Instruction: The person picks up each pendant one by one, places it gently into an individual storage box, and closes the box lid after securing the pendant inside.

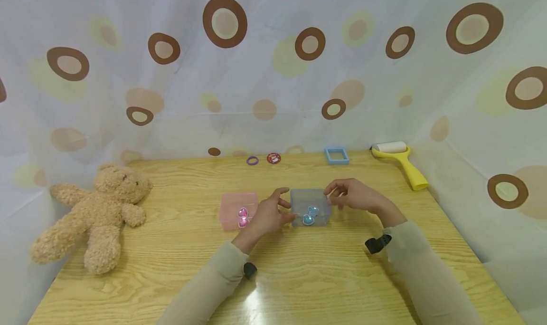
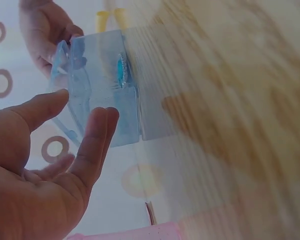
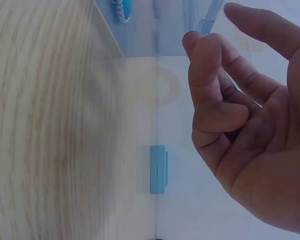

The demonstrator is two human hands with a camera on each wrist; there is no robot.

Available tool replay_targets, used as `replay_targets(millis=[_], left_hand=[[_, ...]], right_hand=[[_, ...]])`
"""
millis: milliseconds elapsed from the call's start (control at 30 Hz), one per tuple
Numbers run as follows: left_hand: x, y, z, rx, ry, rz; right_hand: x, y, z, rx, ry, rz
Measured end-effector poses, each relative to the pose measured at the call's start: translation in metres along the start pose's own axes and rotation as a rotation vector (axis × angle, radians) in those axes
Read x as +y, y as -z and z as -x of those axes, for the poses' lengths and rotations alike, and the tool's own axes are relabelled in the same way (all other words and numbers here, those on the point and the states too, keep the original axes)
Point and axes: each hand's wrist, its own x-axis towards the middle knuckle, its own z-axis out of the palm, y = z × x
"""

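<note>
No legible writing anywhere; I see print on the small round red badge (image 1: 274, 158) at the table's far edge, but it is too small to read.

Hard to make out: both wrist views are motion-blurred, and I cannot tell whether either hand actually touches the box.

Containers:
- Clear blue plastic box (image 1: 310, 207), mid-table on the light wooden table (image 1: 179, 268), between my two hands. Holds blue heart-shaped gems (image 1: 311, 214).
- Clear pink plastic box (image 1: 238, 210), just left of my left hand. Holds pink heart-shaped gems (image 1: 242, 217).

Hands:
- Left hand (image 1: 269, 215): fingers straight and released, spread beside the blue box's left wall, gripping nothing.
- Right hand (image 1: 352, 195): fingers loosely curled at the box's right rear corner, holding nothing that I can see.

Other items: tan plush teddy bear (image 1: 96, 210) lying at left; purple ring (image 1: 252, 160); light blue rectangular frame (image 1: 336, 155); yellow-handled lint roller (image 1: 399, 161) at far right; curtain with brown circles (image 1: 273, 63) behind.
</note>
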Motion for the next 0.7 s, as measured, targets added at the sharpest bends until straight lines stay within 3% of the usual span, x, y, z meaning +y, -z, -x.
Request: replay_targets(millis=[267, 700], left_hand=[[-0.002, 0.001, 0.002, -0.052, -0.028, 0.041], [-0.001, 0.002, 0.001, -0.011, -0.019, 0.009]], right_hand=[[0.000, -0.005, 0.000, 0.001, 0.009, 0.002], [-0.003, -0.011, -0.005, 0.029, 0.021, 0.007]])
